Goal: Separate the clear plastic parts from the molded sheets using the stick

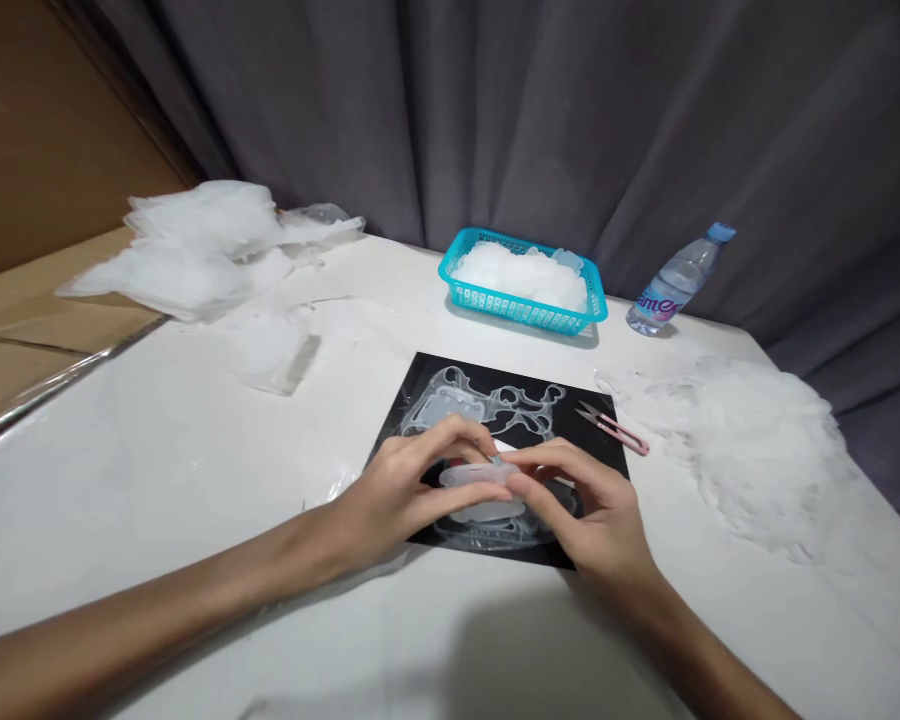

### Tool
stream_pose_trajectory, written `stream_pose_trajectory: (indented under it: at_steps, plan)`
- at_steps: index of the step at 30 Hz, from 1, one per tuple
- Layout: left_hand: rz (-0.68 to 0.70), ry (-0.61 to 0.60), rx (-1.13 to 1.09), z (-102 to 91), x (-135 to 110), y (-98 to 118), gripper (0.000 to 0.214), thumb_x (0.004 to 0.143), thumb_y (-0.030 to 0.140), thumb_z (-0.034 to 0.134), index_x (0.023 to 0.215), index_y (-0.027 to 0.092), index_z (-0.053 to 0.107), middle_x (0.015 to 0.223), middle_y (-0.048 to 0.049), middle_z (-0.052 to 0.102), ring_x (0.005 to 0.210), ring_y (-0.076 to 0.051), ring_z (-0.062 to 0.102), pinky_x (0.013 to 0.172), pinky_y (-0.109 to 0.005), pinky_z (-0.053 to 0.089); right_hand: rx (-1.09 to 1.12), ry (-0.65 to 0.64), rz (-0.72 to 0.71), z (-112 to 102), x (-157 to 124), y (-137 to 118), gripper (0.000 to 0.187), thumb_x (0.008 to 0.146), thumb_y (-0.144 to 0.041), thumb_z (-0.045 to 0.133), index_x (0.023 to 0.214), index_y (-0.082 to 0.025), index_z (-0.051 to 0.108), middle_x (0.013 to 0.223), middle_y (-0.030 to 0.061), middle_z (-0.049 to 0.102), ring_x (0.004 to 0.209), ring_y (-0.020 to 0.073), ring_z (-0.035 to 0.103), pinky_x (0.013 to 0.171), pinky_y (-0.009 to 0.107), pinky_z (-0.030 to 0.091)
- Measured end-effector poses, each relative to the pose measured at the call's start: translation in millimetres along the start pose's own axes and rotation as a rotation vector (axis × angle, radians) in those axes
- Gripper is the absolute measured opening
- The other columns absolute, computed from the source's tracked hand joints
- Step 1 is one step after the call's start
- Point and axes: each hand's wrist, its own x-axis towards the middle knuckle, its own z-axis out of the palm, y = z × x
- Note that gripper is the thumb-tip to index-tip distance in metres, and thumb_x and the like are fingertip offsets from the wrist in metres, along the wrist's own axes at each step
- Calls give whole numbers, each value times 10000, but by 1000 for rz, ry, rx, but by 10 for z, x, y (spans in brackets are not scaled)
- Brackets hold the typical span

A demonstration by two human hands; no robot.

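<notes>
Between both hands is a small translucent white oval piece [469, 478], pale and thin, held above a black mat [592, 470]. My left hand [427, 480] pinches it with thumb and fingers from the left. My right hand [577, 490] pinches its right end, the fingertips of both hands nearly meeting. Clear plastic sheet scraps with cut-out shapes [506, 400] lie on the mat behind and below the hands. Pink-handled thread snips [613, 428] rest on the mat's right edge, their blades apart. Part of the mat is hidden by my fingers.
A turquoise basket [525, 315] filled with white translucent pieces stands at the back. Right of it is a water bottle [675, 285]. Tangled clear scraps [772, 450] are heaped at the right. Stacked white packets [202, 240] lie at the left near a cardboard box [52, 130].
</notes>
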Motion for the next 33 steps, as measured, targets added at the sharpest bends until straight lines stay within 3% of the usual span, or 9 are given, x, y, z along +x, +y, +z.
stream_pose_trajectory:
  at_steps: [5,15,26,29,33]
  plan:
    - [67,8,97,-37,-19,34,181,945,282,771,1073,232,654,946,39,735,816,-96,746,757,-153,573,-14,18,51,-25,1,1,37,956,-244,730,936,-241,761,902,4,764,839,154,698,776,267,553]
    - [132,18,151,-92,-9,42,116,980,178,715,1066,250,684,967,68,748,838,-65,751,799,-124,548,-21,-4,41,-39,17,18,51,980,-239,695,946,-244,733,923,-6,763,862,139,710,807,243,555]
    - [-11,49,44,-93,69,-11,70,969,268,732,989,207,705,912,36,750,822,-110,756,781,-170,589,-52,30,-103,-54,25,116,124,987,-153,649,887,-227,657,884,-8,707,850,138,681,815,260,536]
    - [-81,20,0,-92,111,-26,95,984,296,707,993,203,720,917,21,743,825,-118,729,766,-191,574,-47,68,-60,-46,39,141,111,978,-179,667,878,-227,660,893,-3,714,861,144,688,821,261,545]
    - [-212,1,-137,-97,169,-15,205,1024,362,635,969,185,722,819,21,676,697,-93,632,631,-179,517,36,94,63,2,41,199,70,980,-258,680,919,-224,673,923,11,725,809,147,706,781,267,578]
